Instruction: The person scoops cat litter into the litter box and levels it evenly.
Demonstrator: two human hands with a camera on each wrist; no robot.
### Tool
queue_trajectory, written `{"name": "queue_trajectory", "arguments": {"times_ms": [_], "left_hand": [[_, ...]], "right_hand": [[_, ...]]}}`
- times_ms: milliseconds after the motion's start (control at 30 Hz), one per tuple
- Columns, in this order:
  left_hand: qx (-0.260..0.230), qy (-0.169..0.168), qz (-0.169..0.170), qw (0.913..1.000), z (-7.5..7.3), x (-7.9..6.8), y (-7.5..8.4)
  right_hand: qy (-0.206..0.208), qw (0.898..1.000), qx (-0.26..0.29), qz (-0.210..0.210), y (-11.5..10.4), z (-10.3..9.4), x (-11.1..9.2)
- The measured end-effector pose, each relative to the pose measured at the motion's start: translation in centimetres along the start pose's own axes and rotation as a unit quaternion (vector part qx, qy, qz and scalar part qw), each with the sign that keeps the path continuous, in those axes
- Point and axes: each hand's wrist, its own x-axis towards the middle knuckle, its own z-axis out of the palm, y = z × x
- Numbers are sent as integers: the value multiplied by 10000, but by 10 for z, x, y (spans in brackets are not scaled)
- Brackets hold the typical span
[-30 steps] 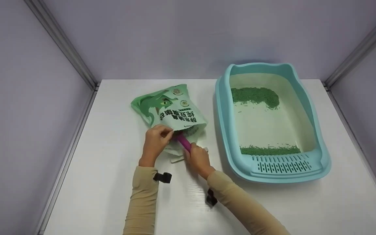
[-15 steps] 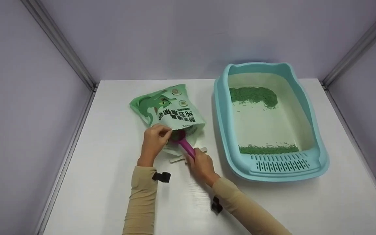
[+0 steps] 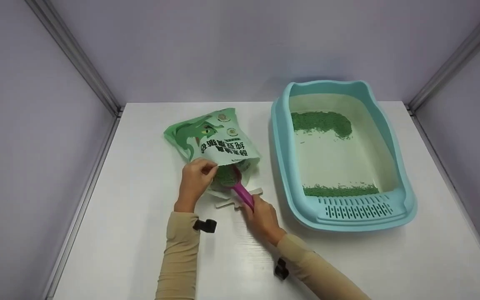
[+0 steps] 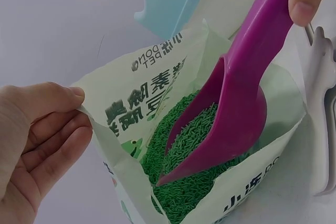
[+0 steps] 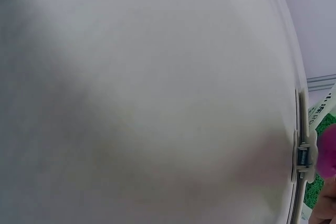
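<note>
A green litter bag (image 3: 227, 146) lies on the white table with its mouth toward me. My left hand (image 3: 196, 181) pinches the edge of that mouth between thumb and fingers and holds it up. In the left wrist view, green pellets (image 4: 173, 203) fill the inside of the bag. My right hand (image 3: 263, 216) grips the handle of a purple scoop (image 4: 236, 119). The scoop carries green pellets, and its bowl is at the bag's mouth, tilted over the pellets inside. In the right wrist view only a bit of the scoop (image 5: 326, 153) and fingers shows at the right edge.
A light blue litter box (image 3: 283, 166) stands to the right, with pellets in a patch at the back and a strip at the front. A pale spring clip (image 4: 321, 77) lies on the table beneath the bag's mouth. Walls enclose the table's back and sides.
The scoop has drawn back out of the bag toward me and to the right with my right hand, bringing its pellet-filled bowl into sight. My left hand keeps its pinch on the bag.
</note>
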Motion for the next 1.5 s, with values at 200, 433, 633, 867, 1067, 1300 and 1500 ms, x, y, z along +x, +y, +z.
{"name": "queue_trajectory", "arguments": {"times_ms": [200, 433, 633, 867, 1067, 1300, 1500], "left_hand": [[-58, -35, 17, 10000, 0, 0, 0], [-65, -65, -31, 10000, 0, -1, 1], [-23, -87, -64, 9999, -1, -1, 1], [42, -91, -59, 9999, 0, -2, -1], [96, -69, 1, 9999, 1, -2, -1], [49, -72, -7, 10000, 1, -2, -1], [31, -72, -22, 10000, 1, -2, 0]], "right_hand": [[-2, 10000, -17, 66, 1, -6, -1], [-156, 9993, 126, 305, 2, -12, -3], [-251, 9976, 460, 453, 5, -16, -7], [-200, 9975, 551, 384, 6, -21, -11], [149, 9997, 165, -50, 9, -21, -17], [175, 9996, -60, -231, 12, -27, -26], [141, 9990, -184, -378, 11, -36, -31]]}}
